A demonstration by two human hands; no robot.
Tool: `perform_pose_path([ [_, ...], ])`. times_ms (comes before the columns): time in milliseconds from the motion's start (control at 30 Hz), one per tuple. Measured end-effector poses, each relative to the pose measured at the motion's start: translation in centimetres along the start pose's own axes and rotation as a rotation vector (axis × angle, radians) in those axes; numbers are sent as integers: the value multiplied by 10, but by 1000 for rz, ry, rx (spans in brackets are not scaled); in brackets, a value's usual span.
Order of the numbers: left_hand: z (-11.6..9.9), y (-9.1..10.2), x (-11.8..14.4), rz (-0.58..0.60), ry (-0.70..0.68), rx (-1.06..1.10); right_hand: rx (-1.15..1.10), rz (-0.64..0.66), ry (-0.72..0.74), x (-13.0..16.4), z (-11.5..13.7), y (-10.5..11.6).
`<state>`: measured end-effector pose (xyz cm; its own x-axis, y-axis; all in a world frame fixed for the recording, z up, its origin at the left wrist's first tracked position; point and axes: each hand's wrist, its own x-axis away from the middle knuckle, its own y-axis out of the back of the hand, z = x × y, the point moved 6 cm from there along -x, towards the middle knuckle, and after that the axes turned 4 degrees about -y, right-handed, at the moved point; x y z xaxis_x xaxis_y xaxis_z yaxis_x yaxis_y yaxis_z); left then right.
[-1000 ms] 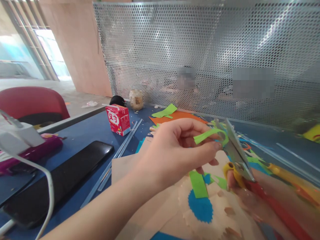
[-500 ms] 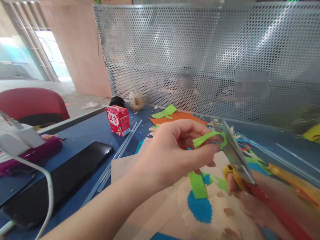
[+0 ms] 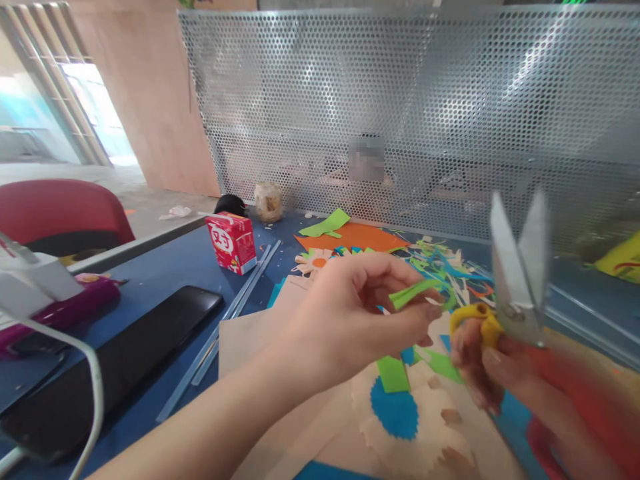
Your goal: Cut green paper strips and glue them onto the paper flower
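My left hand (image 3: 350, 320) pinches a thin green paper strip (image 3: 414, 291) between thumb and fingers, held above the table. My right hand (image 3: 505, 373) grips scissors (image 3: 517, 270) with yellow and red handles; the blades point up, spread apart, to the right of the strip and not touching it. Below the hands lies a beige paper cut-out with a blue disc (image 3: 395, 413) and a green piece (image 3: 393, 373) on it.
On the blue table (image 3: 170, 267) stand a red drink carton (image 3: 231, 241), a black phone (image 3: 115, 360), a purple case (image 3: 60, 310) with a white charger and cable, and clear sticks. Orange and green paper scraps (image 3: 350, 233) lie before a perforated metal screen (image 3: 400, 113). A red chair stands far left.
The scissors have come away from the green strip, swung to the right and upright, and the blades have spread. My left hand has kept the strip and sunk slightly.
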<state>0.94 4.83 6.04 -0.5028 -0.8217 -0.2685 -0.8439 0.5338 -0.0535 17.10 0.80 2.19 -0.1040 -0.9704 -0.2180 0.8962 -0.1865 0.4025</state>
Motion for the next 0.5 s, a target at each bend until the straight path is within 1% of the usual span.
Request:
perform_pose_path([
  [33,1,-3,0,18,2,-11,-54,23,25,0,3,-1],
  [67,2,-6,1,40,-3,-22,-100,12,-1,0,1,-1],
  [100,4,-9,2,65,-5,-30,-178,-28,-11,1,-1,2],
  [167,6,-13,3,103,3,-38,-321,-30,-21,1,-6,2],
  [233,8,-15,3,119,20,-61,-366,-11,-12,2,-7,0],
  [300,9,-17,4,122,30,-79,-317,1,-13,2,-4,0],
  [433,10,-22,4,151,33,-140,-83,37,-3,1,11,2],
  [500,10,-22,4,151,22,-168,-4,25,39,1,17,4],
])
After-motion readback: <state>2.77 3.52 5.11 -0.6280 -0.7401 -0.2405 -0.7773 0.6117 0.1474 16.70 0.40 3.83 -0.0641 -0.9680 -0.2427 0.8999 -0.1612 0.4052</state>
